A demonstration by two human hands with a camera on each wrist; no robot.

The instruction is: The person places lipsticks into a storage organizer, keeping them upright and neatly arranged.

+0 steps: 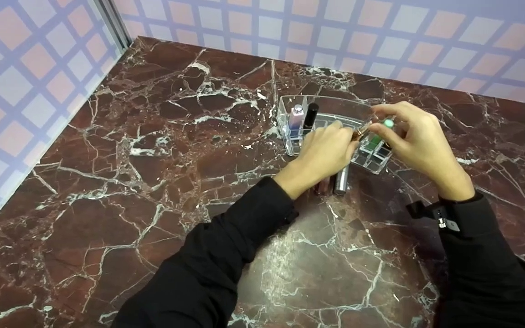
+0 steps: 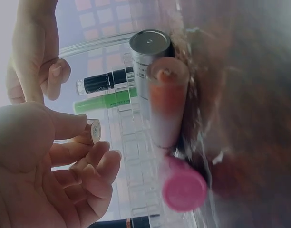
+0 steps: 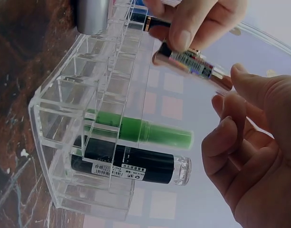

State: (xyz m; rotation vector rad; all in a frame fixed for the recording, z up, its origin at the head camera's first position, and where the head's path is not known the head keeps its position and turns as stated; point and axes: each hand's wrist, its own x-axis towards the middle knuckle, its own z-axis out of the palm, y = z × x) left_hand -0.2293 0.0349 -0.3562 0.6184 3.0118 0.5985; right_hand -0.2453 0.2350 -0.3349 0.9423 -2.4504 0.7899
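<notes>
Two hands meet over the right part of a clear curved holder [image 3: 79,99], with a small shiny gold-toned tube [image 3: 193,64] between them. The left hand [image 1: 328,146] pinches one end of this tube, thumb on one side and curled fingers on the other. The right hand [image 1: 419,132] has its thumb and fingers closed on the opposite end, its other fingers curled loosely. The gold-toned tube is held tilted above the compartments, clear of the desk [image 1: 121,218].

Beneath the right hand, a green tube [image 3: 140,130] and a black tube with a clear end [image 3: 131,161] stand side by side in the holder's compartments. Towards its left end are a pink-and-violet tube [image 1: 295,119] and, just beside it, a slim black tube [image 1: 310,116].

Near the holder's front edge, partly under the left hand in the head view, several tubes lie on the desk: a silver tube [image 2: 150,57], a see-through tube with an orange part [image 2: 167,104] and a pink-ended tube [image 2: 185,190], blurred in the left wrist view.

The desk has dark red marbling with white veins. Panels [image 1: 239,23] patterned with pink and white squares rise behind it, and both sleeves [image 1: 249,223] are black
</notes>
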